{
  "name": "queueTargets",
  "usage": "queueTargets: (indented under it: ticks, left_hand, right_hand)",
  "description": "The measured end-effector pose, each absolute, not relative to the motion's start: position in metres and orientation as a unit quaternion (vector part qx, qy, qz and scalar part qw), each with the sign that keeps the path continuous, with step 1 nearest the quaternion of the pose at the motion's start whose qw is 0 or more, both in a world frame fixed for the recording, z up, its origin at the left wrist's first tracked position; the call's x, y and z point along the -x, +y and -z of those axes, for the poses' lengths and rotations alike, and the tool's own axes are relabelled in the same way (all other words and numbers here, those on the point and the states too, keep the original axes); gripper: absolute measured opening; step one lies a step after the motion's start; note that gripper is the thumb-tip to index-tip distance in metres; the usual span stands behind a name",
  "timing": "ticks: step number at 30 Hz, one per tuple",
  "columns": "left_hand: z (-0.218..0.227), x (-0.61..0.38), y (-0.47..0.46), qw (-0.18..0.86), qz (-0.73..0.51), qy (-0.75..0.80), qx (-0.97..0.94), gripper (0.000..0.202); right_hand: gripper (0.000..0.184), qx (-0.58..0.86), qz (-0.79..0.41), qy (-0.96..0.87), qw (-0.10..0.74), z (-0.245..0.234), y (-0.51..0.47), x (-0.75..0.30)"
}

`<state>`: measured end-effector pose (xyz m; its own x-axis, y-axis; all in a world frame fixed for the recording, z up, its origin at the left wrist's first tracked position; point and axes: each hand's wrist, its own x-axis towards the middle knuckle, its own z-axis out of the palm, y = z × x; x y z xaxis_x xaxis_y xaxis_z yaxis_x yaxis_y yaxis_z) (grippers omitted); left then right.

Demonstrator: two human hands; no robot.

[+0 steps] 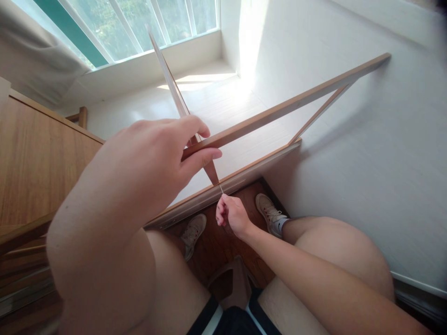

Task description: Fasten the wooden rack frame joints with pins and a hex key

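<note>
A brown wooden frame (pixel 289 106) stands on the pale ledge, made of narrow strips that meet near my hand. My left hand (pixel 150 151) is closed on its near corner, with the thumb below the long strip and a finger over the top. A short wooden leg (pixel 211 172) slopes down from that corner to the ledge's edge. Below, my right hand (pixel 233 214) pinches a thin metal rod (pixel 221 189), whose far end meets the foot of the leg. The rod's grip end is hidden in my fingers, so its kind does not show.
The ledge (pixel 195 100) runs back to a bright window (pixel 139 23) with a grey curtain (pixel 31 51). A white wall (pixel 366 163) stands at the right, a wooden cabinet (pixel 38 158) at the left. My shoes (pixel 193 235) rest on dark wooden flooring (pixel 226 242).
</note>
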<state>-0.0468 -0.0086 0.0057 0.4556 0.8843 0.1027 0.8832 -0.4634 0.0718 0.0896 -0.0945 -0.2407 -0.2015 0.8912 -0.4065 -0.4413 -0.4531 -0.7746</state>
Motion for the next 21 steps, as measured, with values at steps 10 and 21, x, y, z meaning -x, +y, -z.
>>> queueTargets:
  ticks: [10, 21]
  left_hand:
    - [-0.0038, 0.0461, -0.0098, 0.0, -0.068, 0.516, -0.854, 0.027]
    - [-0.0032, 0.0459, -0.0089, -0.001, -0.067, 0.517, -0.854, 0.028]
  right_hand:
    - [0.047, 0.41, -0.758, -0.225, 0.454, 0.239, -0.096, -0.0895]
    - [0.046, 0.425, -0.734, -0.243, 0.47, 0.2456, -0.0991, -0.087]
